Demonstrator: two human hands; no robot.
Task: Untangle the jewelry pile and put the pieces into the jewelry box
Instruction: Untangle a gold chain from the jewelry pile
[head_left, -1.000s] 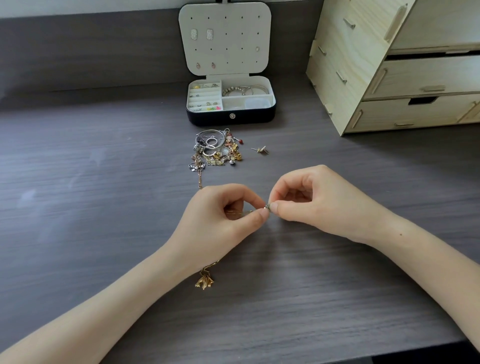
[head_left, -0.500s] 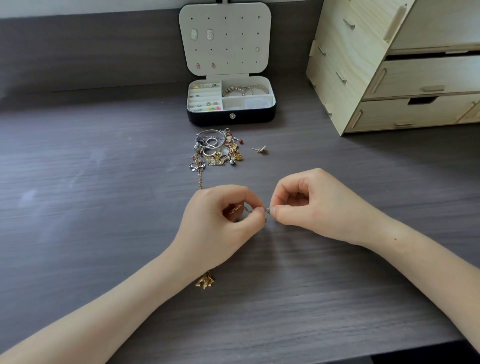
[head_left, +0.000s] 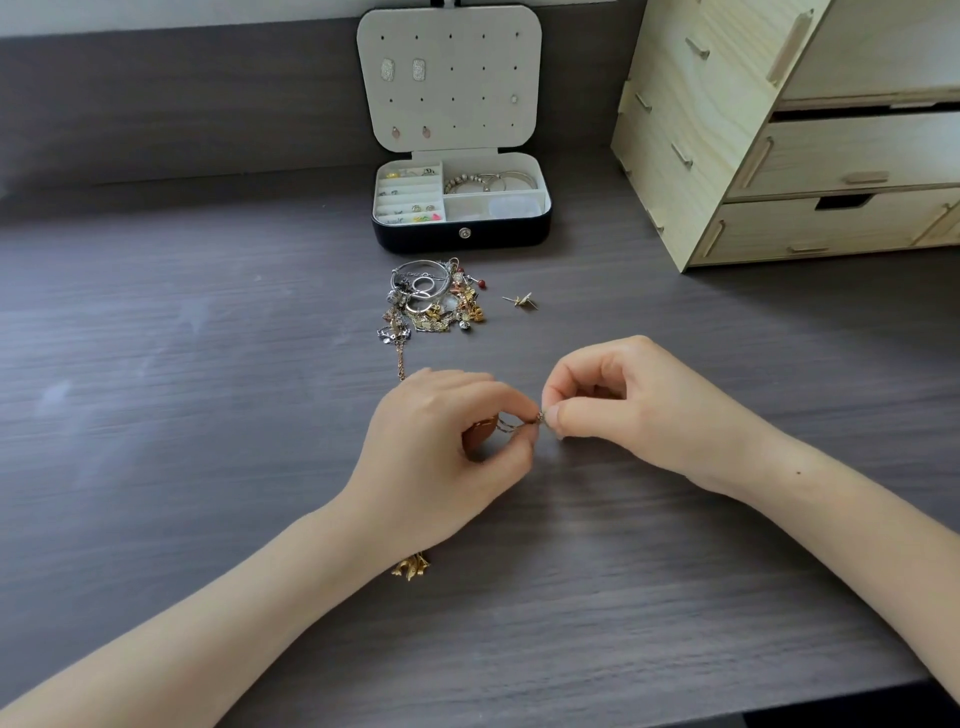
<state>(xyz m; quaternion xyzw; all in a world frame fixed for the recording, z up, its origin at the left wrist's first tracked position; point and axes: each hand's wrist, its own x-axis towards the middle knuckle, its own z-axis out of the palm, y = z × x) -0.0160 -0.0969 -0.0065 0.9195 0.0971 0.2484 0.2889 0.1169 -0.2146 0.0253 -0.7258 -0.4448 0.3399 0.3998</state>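
Note:
A tangled pile of silver and gold jewelry lies on the dark table in front of the open black jewelry box. My left hand pinches a thin gold chain, whose gold charm end shows below my wrist. My right hand pinches the chain's clasp end right beside my left fingertips. A further stretch of chain runs from the pile toward my left hand.
A small gold earring lies alone to the right of the pile. A pale wooden drawer unit stands at the back right. The box lid stands upright with a few earrings pinned on it.
Both hands have shifted slightly lower and stayed together at the clasp. My left fingers have turned so more of the chain shows between thumb and forefinger.

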